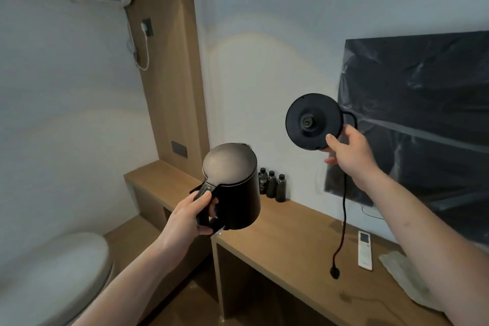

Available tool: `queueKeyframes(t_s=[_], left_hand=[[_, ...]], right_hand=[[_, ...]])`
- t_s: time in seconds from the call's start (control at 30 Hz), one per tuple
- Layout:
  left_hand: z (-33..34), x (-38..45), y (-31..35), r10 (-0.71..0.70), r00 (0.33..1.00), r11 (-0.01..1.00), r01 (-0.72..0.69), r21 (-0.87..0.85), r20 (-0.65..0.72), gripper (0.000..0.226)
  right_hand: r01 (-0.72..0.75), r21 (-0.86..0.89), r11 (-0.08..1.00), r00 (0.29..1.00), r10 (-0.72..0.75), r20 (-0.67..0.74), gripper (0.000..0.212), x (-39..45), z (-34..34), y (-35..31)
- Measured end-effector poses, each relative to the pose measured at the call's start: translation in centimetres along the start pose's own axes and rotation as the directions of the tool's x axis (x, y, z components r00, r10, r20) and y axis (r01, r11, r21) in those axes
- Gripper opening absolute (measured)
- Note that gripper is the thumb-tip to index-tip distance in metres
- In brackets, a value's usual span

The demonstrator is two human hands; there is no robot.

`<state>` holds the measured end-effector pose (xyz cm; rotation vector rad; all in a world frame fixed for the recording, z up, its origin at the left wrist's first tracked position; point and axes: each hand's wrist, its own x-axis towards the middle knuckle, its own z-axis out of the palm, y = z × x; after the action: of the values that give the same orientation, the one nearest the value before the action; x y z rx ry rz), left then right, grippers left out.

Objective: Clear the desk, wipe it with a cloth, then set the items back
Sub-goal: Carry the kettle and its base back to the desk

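While held, kettle [232, 188] upright, spout away.

One black kettle [232, 188], held in the air. One round black kettle base [315, 121], also in the air, with one cord [344, 209] hanging from it, ending in one plug [334, 272]. Three small dark bottles [271, 184], standing in a tight group on the table [285, 241] against the wall. One white remote control [365, 249] lying flat on the table. One pale cloth [404, 278] at the right end. Two hands in view: left hand [189, 216], right hand [349, 152].
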<state>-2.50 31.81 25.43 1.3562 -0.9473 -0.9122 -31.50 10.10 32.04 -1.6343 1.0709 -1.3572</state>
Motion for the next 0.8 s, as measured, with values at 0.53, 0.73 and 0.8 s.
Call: queueKeyframes(t_s=[0.53, 0.73, 0.8], left_hand=[[-1.3, 19.9, -7.4, -0.109, 0.994, 0.994, 0.110, -0.024, 0.024, 0.058], [-3.3, 27.9, -12.5, -0.238, 0.971, 0.971, 0.239, -0.028, 0.033, 0.022], [-4.3, 30.7, -14.0, -0.286, 0.957, 0.958, 0.287, -0.018, 0.042, 0.021]], right_hand=[[-0.510, -0.176, 0.842, 0.823, 0.537, 0.186, 0.033, 6.4, 16.6, 27.5], [-0.680, -0.247, 0.690, 0.662, 0.723, 0.195, 0.022, 6.8, 22.9, 34.2], [-0.731, -0.293, 0.616, 0.591, 0.787, 0.180, 0.019, 7.4, 24.7, 36.3]])
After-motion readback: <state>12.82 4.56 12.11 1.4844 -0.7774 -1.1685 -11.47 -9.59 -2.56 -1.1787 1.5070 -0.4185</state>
